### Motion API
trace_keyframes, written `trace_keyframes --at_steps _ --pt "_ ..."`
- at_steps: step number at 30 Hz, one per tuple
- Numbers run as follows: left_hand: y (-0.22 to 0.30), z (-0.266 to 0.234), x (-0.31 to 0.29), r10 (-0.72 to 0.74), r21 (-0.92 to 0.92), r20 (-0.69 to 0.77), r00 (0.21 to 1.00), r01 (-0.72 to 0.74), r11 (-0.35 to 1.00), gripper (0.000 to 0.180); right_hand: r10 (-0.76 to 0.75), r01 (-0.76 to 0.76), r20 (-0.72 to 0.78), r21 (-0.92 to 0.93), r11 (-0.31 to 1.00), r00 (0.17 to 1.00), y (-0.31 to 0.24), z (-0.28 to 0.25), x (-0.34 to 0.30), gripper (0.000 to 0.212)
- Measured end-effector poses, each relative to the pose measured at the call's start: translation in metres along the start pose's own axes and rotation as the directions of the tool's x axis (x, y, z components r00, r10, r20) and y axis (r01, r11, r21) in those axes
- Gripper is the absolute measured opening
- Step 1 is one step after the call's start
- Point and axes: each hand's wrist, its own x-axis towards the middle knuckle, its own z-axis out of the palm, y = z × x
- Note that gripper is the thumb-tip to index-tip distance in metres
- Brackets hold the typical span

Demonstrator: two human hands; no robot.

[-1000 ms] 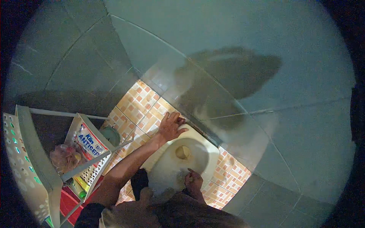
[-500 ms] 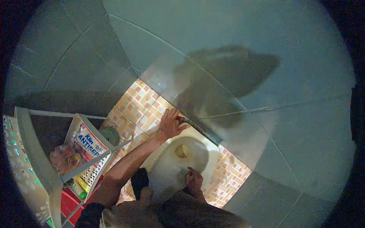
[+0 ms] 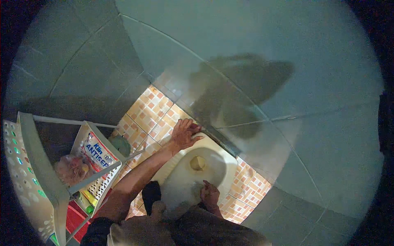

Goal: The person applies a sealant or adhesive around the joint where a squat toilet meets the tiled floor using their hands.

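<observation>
A pale squat toilet [image 3: 232, 160] is set in the floor beneath me, its bowl grey and cloudy, with a yellowish round drain recess [image 3: 198, 163] toward the far end. My left hand [image 3: 185, 134] rests at the toilet's far left corner beside the wall, fingers spread, with the thumb on the rim. Over the right part of the bowl, my right hand [image 3: 209, 194] has curled fingers. Whatever is in them, if anything, is too small and dim to make out.
A plastic rack [image 3: 41, 172] with perforated shelves stands at the left. It bears a white printed pouch [image 3: 98, 151], a mesh bath puff [image 3: 73, 169] and a yellow tube [image 3: 89, 197]. Beside it is a red container [image 3: 77, 219]. Patterned tiles [image 3: 143, 108] and grey walls [image 3: 324, 82] surround the toilet.
My right hand stays over the bowl with its fingers shifted slightly. My left hand keeps its place. The whole view has moved a little.
</observation>
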Motion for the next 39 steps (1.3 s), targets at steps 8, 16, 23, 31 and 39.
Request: trace_keyframes --at_steps 8,16,23,31,39 --pt "0.008 0.006 0.002 0.054 0.136 -0.110 0.992 -0.039 0.990 0.049 -0.011 0.009 -0.051 -0.051 0.999 0.999 0.000 0.002 0.004 0.032" --pt "0.005 -0.005 0.007 0.021 0.016 -0.061 0.998 -0.020 1.000 0.059 -0.083 0.080 -0.052 -0.058 0.995 0.995 0.001 0.000 0.002 0.032" --pt "0.009 0.002 0.017 0.021 0.082 0.011 1.000 -0.022 0.996 0.062 -0.041 0.035 -0.061 -0.087 0.996 0.997 0.006 0.004 0.002 0.032" --pt "-0.002 0.004 -0.001 0.053 0.050 -0.160 0.986 -0.045 0.998 0.061 -0.013 0.012 -0.009 -0.099 0.995 1.000 -0.001 0.001 0.002 0.033" --pt "0.011 -0.002 0.006 0.038 0.031 -0.159 0.987 -0.033 0.999 0.054 0.012 -0.013 -0.055 -0.010 1.000 0.998 0.001 -0.001 0.002 0.033"
